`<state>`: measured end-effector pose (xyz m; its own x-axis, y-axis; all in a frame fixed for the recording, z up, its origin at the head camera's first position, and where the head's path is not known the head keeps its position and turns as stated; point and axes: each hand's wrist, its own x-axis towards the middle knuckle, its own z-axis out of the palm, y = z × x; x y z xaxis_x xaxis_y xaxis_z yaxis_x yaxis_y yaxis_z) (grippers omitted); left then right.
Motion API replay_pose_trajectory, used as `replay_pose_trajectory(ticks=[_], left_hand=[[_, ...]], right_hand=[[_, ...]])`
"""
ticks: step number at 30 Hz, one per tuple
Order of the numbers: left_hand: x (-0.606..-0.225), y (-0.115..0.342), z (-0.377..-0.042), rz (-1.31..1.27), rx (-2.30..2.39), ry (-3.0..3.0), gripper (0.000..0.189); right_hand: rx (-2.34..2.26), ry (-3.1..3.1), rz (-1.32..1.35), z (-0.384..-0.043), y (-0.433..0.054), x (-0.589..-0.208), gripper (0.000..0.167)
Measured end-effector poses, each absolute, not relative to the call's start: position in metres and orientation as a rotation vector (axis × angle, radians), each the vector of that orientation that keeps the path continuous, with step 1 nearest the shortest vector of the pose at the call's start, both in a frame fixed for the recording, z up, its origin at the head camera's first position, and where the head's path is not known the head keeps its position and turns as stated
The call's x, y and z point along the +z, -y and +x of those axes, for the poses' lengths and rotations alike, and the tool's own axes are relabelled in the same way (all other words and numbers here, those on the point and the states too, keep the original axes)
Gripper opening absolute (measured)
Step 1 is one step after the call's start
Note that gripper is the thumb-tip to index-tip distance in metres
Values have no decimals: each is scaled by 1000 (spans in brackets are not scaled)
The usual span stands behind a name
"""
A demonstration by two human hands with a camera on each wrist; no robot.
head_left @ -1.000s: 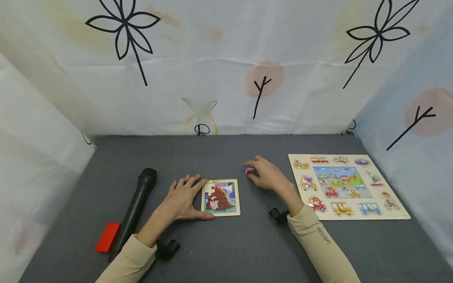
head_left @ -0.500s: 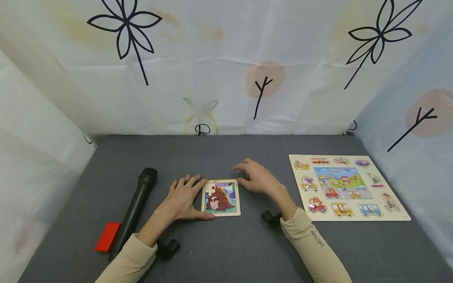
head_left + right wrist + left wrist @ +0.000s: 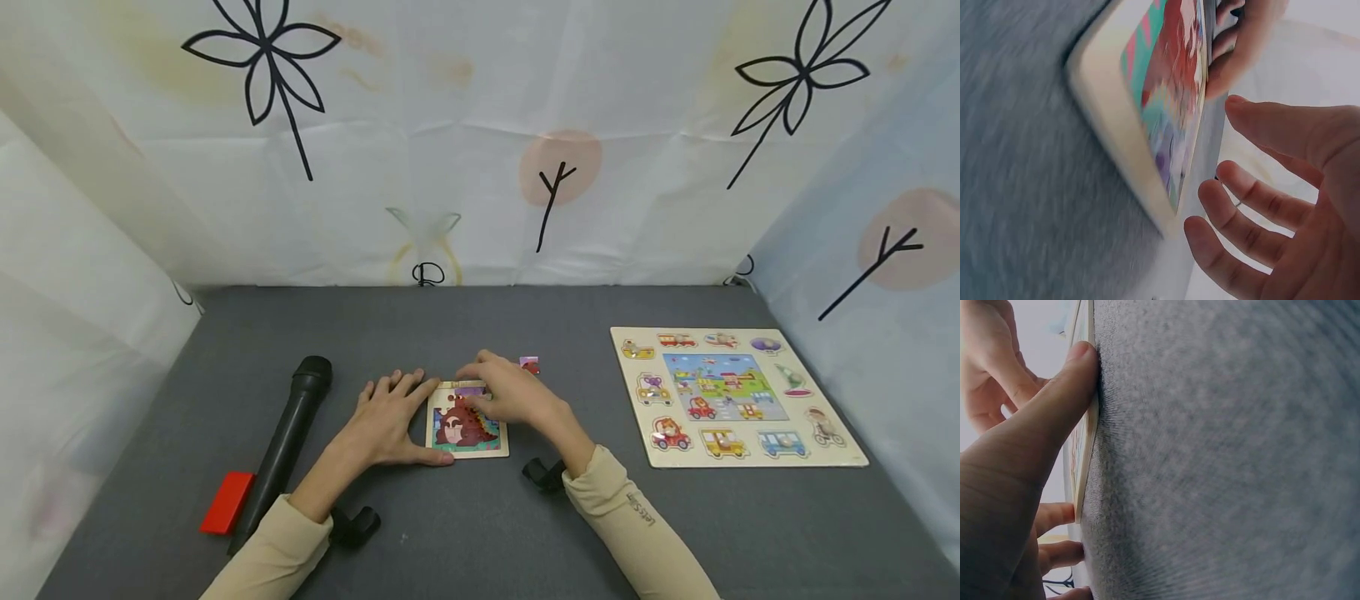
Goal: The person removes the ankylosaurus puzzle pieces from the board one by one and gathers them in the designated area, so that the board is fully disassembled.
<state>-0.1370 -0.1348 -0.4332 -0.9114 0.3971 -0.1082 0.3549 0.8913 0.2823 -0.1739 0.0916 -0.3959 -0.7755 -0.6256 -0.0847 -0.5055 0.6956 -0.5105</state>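
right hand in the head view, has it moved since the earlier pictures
Yes, leftward: the right hand was right of the small square puzzle and now reaches over it.

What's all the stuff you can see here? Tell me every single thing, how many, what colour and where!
Table: 1, dark grey, under everything
Cloth backdrop: count unclear, white with plant drawings, behind and at both sides
Small puzzle: 1, pale frame, colourful picture, middle
Loose piece: 1, purple and red, beyond the small puzzle, to its right
Big picture board: 1, cream with colourful pictures, right
Microphone: 1, black, left
Red block: 1, red, left of the microphone's lower end
Curved parts: 2, black, one by each wrist
Sleeves: 2, beige, on the forearms
Left hand: 1, bare, on the small puzzle's left edge
Right hand: 1, bare, over the small puzzle's upper right
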Motion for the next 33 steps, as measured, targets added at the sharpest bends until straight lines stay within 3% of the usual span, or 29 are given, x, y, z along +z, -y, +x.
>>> replay_pose_trajectory(ticks=[33], left_hand=[[-434,134,-138,577,385,-2890,116]], right_hand=[[-596,-2637,-811,-170,-80,-404,30]])
